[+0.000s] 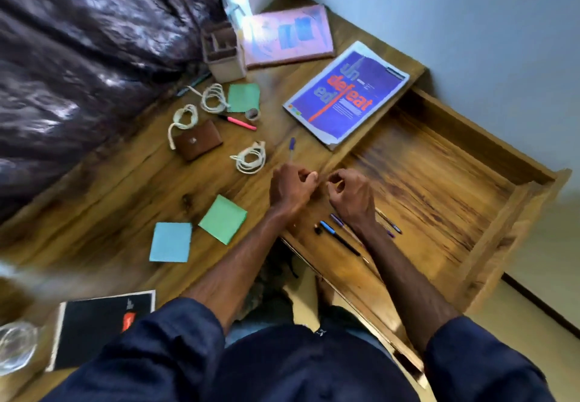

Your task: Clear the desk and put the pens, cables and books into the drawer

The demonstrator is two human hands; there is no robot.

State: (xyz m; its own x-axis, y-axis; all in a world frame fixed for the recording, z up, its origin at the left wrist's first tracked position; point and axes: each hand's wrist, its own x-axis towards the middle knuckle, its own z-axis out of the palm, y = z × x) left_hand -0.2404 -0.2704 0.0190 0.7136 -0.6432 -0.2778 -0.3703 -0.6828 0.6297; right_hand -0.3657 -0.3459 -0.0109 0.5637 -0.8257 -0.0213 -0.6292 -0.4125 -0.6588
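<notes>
Head view: desk [119,188] from above, with the drawer [439,163] open on its right.
Black book [103,326]: nearest, flat on the desk's near left corner. Looks stiff and moderately heavy; take it by a long edge.
Drawer pens [342,241]: several lie on the drawer floor at its near end, partly under the right forearm. These are stowed.
Left hand [292,188]: at the desk edge beside the drawer, fingers curled round the lower end of the purple pen.
Right hand [351,194]: over the drawer rim, just beside the left. Fingers are curled with thumb near forefinger; cannot tell whether it pinches anything.
Purple pen [292,148]: cap points away. Light and stiff, with a smooth barrel that is likely slippery; pinch it mid-barrel.
Near cable [249,158]: white coil just left of the pen. Limp and light, and may unwind; grasp across the whole bundle.
Mid cable [185,117]: white coil touching a brown wallet [197,139]. Handle the same way.
Pink pen [240,121]: loose on the desk. Light; pinch it at the middle.
Far cable [213,97]: white coil. Take it as a bundle.
Blue book [345,94]: large and thin, one corner over the drawer. Probably floppy; support it from beneath.
Pink book [288,34]: farthest, in the wall corner. Flat; lift it by an edge.
</notes>
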